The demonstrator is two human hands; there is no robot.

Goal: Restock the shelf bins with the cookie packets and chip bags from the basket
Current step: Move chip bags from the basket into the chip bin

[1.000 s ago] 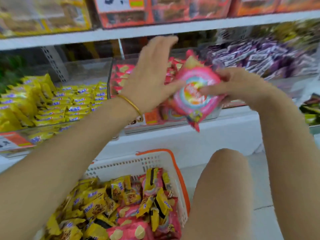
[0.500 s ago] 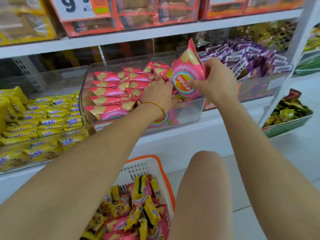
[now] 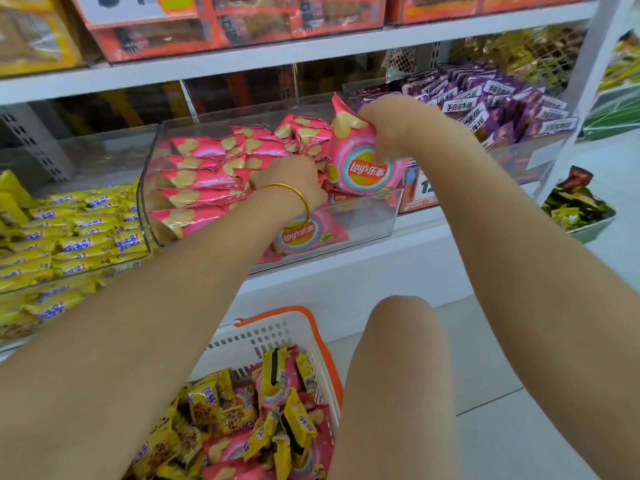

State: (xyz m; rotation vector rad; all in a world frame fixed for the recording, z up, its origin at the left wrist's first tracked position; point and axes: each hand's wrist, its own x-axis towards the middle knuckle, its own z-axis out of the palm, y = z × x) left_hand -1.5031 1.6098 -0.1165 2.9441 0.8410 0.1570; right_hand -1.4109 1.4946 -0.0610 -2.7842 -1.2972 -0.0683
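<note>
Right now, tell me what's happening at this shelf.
A person is restocking chip bags. The right hand holds a pink chip bag upright at the right end of the clear middle bin, its grip pinching the bag's top. The left hand is down among the pink bags already stacked in that bin. The white basket below holds more pink bags and yellow cookie packets.

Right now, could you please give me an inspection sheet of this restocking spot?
Surface: white shelf carrying clear bins.
Job's things: pink chip bag upright over the clear middle bin; basket holds yellow cookie packets and pink bags.
Clutter: nothing seen.
Grips: right hand pinches the bag's top; left hand presses on the stacked bags.
Cables: nothing seen.
Surroundings: yellow packets bin left, purple packets bin right.
</note>
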